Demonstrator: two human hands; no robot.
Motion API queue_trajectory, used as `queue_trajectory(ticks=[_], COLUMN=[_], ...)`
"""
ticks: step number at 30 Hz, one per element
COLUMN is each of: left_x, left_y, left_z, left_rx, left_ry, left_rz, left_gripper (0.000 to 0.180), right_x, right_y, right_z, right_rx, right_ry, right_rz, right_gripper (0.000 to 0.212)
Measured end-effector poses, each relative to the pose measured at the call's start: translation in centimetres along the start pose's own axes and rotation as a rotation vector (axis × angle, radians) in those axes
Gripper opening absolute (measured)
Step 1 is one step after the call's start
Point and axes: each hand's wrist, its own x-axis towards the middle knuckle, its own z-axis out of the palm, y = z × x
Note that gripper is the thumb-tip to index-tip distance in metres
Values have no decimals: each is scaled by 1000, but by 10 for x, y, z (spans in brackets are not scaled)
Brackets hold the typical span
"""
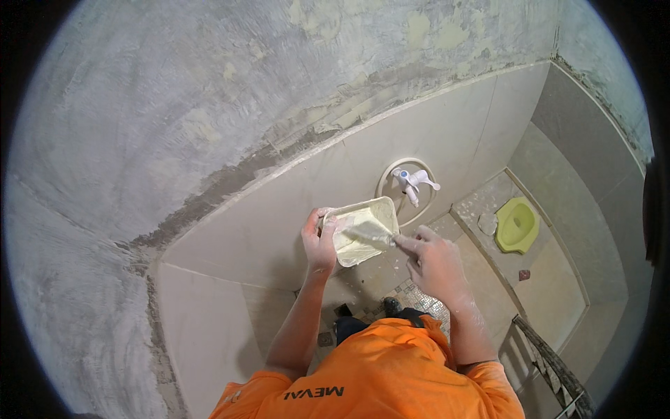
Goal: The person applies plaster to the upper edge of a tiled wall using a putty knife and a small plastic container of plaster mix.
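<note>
The room is a small bathroom under work: the upper wall [209, 91] is bare grey plaster with rough patches, and below a ragged mortar line it is faced with large pale tiles [279, 216]. A white tap [413, 183] sticks out of the tiled wall inside a round ring. Down to the right a raised tiled step carries a yellow-green squat toilet [517, 225], and the floor [419, 297] between the person's feet shows small mosaic tiles smeared with paste. The left hand [319, 241] has its grip clenched on the left edge of a shallow rectangular tray [363, 230] holding whitish paste, held up in front of the tiled wall just below the tap. The right hand [436, 262], dusted white, has its grip closed on the handle of a scraper [373, 236], whose blade lies in the paste in the tray. An orange shirt [377, 377] fills the lower edge.
</note>
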Motion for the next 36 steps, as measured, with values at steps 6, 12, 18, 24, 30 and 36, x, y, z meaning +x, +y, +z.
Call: queue_trajectory(ticks=[6,12,18,24,30,36], left_x=[-1,5,-6,-10,-9,-8], left_y=[-2,-25,-28,-19,-26,-40], left_z=[-5,-20,-13,-14,-13,-27], left_rx=[-18,-173,-24,28,-29,-265], left_ry=[23,179,222,187,168,339], left_rz=[-58,-143,-63,-52,-69,-282], left_gripper=[15,14,16,18,20,33], right_x=[4,-7,-11,-7,5,7], right_y=[8,21,39,30,17,-1], right_z=[12,34,75,86,83,46], right_rx=[-111,168,582,1329,1540,1016], right_ry=[-1,-70,-260,-455,-462,-197], right_rz=[116,221,552,903,834,513], right_gripper=[36,26,21,18,17,20])
